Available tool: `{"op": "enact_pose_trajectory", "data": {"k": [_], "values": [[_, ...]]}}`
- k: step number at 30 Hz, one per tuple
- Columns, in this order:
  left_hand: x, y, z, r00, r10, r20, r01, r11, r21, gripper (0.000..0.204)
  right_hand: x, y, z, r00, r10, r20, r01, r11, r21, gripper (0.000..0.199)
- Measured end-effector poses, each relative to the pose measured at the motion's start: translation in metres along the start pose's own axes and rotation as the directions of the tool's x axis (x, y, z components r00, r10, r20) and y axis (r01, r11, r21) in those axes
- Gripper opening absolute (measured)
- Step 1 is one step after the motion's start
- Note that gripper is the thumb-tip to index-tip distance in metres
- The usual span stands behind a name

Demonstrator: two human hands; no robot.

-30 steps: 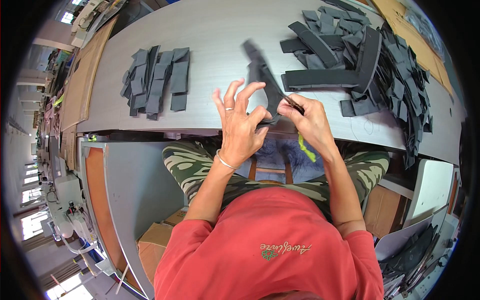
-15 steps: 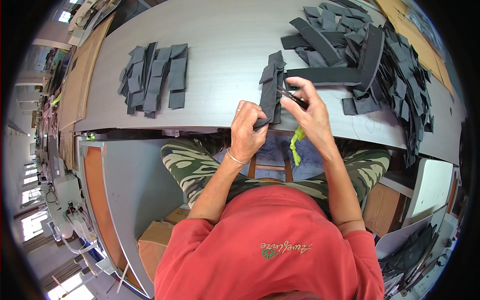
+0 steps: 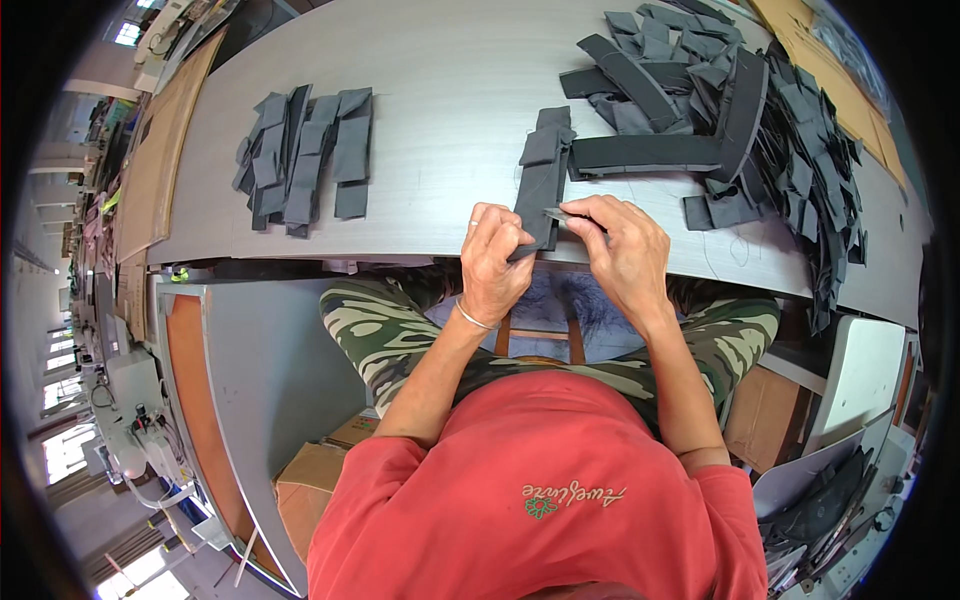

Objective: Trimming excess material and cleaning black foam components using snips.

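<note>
A dark grey fabric strip [image 3: 540, 185] with folded flaps lies upright in the picture at the table's front edge. My left hand [image 3: 492, 258] is closed on its near end, thumb and fingers pinching the cloth. My right hand [image 3: 628, 248] is closed around thread snips [image 3: 556, 214], mostly hidden in the palm. Only their pointed metal tip shows, touching or just above the strip's right side. A fine loose thread seems to lie on the cloth.
On the pale grey table [image 3: 440, 130], a small group of grey strips [image 3: 300, 160] lies to the left. A large heap of strips [image 3: 700, 110] covers the right, partly hanging over the front edge. One dark strip [image 3: 645, 153] reaches close to the held piece. Cardboard boxes [image 3: 310, 490] stand below left.
My right hand has come down and closed in, bringing the snips' tip to the near part of the strip. The yellow-green cord on the snips has gone from sight. My left hand keeps its grip.
</note>
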State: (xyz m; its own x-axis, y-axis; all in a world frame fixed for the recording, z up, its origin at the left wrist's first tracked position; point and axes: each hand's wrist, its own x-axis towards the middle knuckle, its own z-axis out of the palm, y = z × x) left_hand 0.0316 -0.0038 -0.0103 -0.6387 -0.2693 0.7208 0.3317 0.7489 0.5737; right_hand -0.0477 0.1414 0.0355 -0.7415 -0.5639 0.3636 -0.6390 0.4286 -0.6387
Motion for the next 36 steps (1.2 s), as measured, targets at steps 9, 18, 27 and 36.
{"op": "enact_pose_trajectory", "data": {"k": [9, 18, 27, 36], "values": [[-0.009, -0.005, -0.001, 0.997, 0.019, -0.071, -0.011, 0.995, 0.104, 0.027, -0.003, -0.015, -0.003, 0.986, 0.168, -0.014, -0.166, 0.983, 0.081, 0.013], [-0.014, -0.005, 0.001, 0.991, 0.114, -0.075, -0.103, 0.984, 0.143, 0.036, 0.003, -0.018, 0.022, 0.993, 0.103, 0.048, -0.103, 0.995, -0.003, 0.014], [-0.007, 0.003, -0.007, 0.935, -0.250, -0.250, 0.239, 0.968, -0.075, 0.028, 0.010, -0.006, 0.006, 0.939, 0.314, 0.141, -0.343, 0.817, 0.463, 0.032], [0.005, 0.015, -0.015, 0.513, -0.707, 0.487, 0.618, -0.089, -0.781, 0.032, -0.006, -0.002, 0.023, 0.957, 0.111, 0.267, -0.222, 0.874, 0.432, 0.030]]}}
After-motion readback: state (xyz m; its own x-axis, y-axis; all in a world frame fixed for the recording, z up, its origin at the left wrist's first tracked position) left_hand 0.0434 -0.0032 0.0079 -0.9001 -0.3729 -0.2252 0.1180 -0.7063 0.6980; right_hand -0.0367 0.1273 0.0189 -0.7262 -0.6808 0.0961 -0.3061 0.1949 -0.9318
